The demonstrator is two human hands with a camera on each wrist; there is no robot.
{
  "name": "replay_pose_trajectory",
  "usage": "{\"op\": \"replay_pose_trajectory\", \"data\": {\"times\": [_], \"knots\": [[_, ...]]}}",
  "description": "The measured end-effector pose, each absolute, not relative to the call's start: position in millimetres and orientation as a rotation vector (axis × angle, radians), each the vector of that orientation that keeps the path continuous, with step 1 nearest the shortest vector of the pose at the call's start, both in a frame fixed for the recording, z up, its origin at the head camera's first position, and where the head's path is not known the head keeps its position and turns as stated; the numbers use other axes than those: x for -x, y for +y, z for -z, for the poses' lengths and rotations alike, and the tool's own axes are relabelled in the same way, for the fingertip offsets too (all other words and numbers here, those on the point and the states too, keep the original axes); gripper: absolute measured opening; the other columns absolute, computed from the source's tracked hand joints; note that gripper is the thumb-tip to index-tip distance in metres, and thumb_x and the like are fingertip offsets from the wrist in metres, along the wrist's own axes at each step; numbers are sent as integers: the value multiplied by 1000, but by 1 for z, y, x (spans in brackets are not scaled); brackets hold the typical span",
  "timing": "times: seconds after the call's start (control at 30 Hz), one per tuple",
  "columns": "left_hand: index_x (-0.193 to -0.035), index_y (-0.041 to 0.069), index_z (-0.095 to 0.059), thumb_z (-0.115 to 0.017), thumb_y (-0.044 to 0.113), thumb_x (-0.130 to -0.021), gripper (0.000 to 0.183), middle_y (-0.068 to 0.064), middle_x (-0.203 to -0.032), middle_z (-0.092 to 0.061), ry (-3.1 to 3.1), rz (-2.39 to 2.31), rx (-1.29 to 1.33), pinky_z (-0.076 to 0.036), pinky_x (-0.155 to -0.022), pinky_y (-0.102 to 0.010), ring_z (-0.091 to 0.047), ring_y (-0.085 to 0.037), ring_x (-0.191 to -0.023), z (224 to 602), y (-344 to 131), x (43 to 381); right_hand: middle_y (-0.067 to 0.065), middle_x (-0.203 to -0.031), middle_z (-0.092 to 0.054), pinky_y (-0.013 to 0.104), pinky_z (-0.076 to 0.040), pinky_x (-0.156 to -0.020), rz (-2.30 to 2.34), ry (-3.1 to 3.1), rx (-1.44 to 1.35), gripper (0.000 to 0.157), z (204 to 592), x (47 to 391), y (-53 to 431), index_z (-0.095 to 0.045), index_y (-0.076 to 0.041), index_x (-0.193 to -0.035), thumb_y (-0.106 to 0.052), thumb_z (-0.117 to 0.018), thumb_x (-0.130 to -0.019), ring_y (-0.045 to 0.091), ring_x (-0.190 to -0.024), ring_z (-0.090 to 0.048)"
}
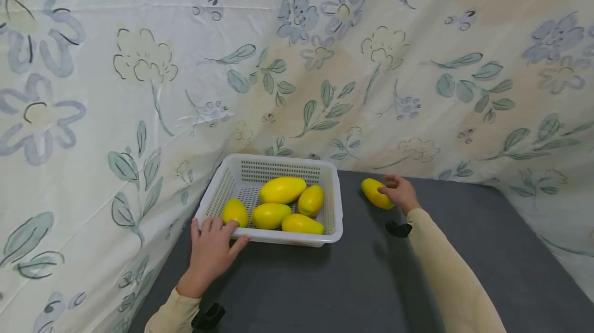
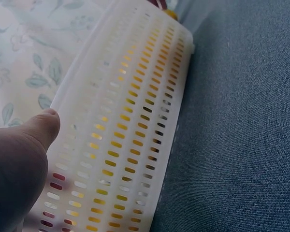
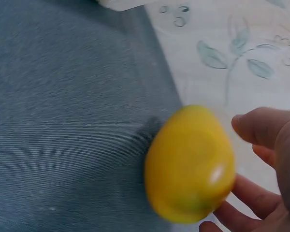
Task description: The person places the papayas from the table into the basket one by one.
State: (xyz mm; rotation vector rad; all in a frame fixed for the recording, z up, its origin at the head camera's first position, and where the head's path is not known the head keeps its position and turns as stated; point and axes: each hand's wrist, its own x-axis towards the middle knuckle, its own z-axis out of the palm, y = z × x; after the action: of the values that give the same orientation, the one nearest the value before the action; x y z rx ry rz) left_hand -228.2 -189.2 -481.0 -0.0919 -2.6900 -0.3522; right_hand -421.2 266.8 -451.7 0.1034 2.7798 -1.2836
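A white plastic basket [image 1: 337, 204] with slotted walls holds several yellow mangoes [image 1: 283, 189]. My left hand [image 1: 211, 248] grips the basket's near rim by its left corner. Its thumb [image 2: 41, 126] lies on the outer side, and reddish finger patches show through the slots from within. To the right of the basket, one more mango [image 3: 191, 164] lies on the dark cloth. Around its right end is my right hand [image 1: 401, 192], fingertips against the fruit's side while the thumb [image 3: 261, 126] stands apart from it.
Dark grey cloth [image 1: 297, 281] covers the tabletop. A white floral curtain [image 1: 297, 65] hangs behind it and along the left side, close to the basket's back and left. Black bands [image 1: 398, 229] sit at both wrists.
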Motion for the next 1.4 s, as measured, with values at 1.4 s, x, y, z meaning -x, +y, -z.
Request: {"op": "replay_pose_trajectory", "data": {"times": [1.4], "knots": [[-112, 11, -69, -71, 45, -92, 40, -20, -104, -60, -2679, 374, 87, -18, -111, -77, -50, -45, -114, 482, -187, 227, 25, -160, -35, 44, -58, -98, 1726, 2500, -64, 62, 417, 381, 249, -35, -10, -157, -33, -56, -105, 42, -135, -51]]}}
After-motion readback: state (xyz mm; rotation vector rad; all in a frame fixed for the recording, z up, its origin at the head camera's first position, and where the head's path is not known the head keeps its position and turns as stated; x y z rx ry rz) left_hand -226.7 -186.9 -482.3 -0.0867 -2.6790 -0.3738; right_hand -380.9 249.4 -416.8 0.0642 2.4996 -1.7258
